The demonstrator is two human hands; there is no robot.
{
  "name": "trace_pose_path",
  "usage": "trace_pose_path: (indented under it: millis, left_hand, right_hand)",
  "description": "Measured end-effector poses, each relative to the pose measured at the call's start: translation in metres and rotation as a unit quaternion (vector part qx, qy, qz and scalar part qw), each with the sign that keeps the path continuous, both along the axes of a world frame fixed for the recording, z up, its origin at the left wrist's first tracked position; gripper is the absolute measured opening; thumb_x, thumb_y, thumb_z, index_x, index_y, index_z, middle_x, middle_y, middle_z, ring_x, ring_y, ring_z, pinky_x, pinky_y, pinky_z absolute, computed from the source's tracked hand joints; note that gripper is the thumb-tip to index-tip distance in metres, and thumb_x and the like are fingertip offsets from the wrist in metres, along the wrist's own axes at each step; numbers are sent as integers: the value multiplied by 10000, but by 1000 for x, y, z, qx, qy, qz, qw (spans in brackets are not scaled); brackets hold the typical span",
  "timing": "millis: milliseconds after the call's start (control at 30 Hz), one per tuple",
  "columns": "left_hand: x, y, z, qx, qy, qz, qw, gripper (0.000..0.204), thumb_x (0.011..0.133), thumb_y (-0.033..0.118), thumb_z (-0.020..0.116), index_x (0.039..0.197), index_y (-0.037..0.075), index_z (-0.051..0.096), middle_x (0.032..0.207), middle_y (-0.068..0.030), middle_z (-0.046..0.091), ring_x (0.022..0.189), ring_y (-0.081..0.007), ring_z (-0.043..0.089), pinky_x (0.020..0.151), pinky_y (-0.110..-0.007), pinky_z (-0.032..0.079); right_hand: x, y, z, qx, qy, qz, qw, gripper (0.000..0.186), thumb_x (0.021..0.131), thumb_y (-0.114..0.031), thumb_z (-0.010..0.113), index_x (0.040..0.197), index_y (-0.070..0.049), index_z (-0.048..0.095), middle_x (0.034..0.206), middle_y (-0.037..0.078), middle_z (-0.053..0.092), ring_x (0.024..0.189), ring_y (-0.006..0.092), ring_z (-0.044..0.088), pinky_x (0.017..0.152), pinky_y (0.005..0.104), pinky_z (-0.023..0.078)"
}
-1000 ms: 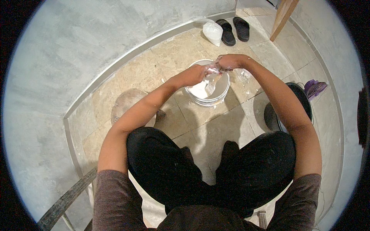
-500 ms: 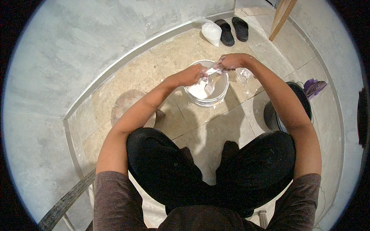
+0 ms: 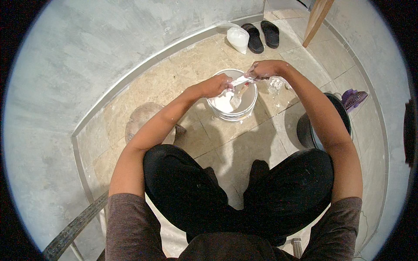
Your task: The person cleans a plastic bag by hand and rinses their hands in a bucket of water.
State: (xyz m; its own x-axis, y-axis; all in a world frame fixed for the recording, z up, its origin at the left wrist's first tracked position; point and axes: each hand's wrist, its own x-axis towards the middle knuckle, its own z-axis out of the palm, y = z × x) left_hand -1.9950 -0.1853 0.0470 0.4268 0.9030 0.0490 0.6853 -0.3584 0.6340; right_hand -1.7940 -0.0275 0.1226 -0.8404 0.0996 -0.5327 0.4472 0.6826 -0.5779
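A white bucket [image 3: 246,111] with white powder or paste in it stands on the tiled floor in front of my knees. Both hands are over its opening. My left hand [image 3: 216,85] and my right hand [image 3: 261,69] each grip an end of a white plastic bag [image 3: 238,81], stretched between them above the bucket. White material hangs from the bag down toward the contents. Both hands are smeared with white.
A white filled plastic bag [image 3: 239,38] and a pair of black sandals [image 3: 262,35] lie by the wall beyond the bucket. A crumpled clear wrapper [image 3: 274,83] lies right of it. A black tub [image 3: 311,130] and purple brush [image 3: 353,98] sit right, a round stone-like lump [image 3: 143,119] left.
Both hands stay over the bucket; the bag between them has been pulled a little further apart and shifted slightly.
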Motion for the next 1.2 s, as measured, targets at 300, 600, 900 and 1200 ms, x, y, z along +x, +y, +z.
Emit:
trace_pose_path:
  millis: [300,600,900,1200]
  left_hand:
    - [0,2,-1,2,-1,-1,1000,269,967,242,466,1034,38,628,1064,-178,574,1043,-316,532,939,-393,404]
    - [-1,5,-4,-6,7,-5,1000,278,966,255,469,1033,48,641,1082,-178,585,1060,-316,538,948,-393,408]
    - [-4,4,-4,22,21,-17,999,246,946,220,492,1033,42,637,1076,-176,595,1055,-322,546,941,-404,416]
    - [-3,1,7,71,57,-14,996,251,927,235,535,1053,43,634,1198,-170,568,1161,-318,493,999,-427,354]
  right_hand:
    - [6,11,-8,-11,-8,-36,999,441,919,-448,462,752,-84,647,571,-22,436,506,117,370,449,308,308]
    - [13,29,-15,28,-11,-15,999,385,925,-327,482,990,4,669,599,33,477,532,124,432,495,298,404]
    - [21,24,8,22,-13,-51,998,458,920,-459,488,706,-72,604,548,-30,439,486,113,372,442,300,331]
    - [24,32,8,3,-25,-75,997,485,909,-507,493,656,-99,561,530,-35,412,484,109,349,432,299,304]
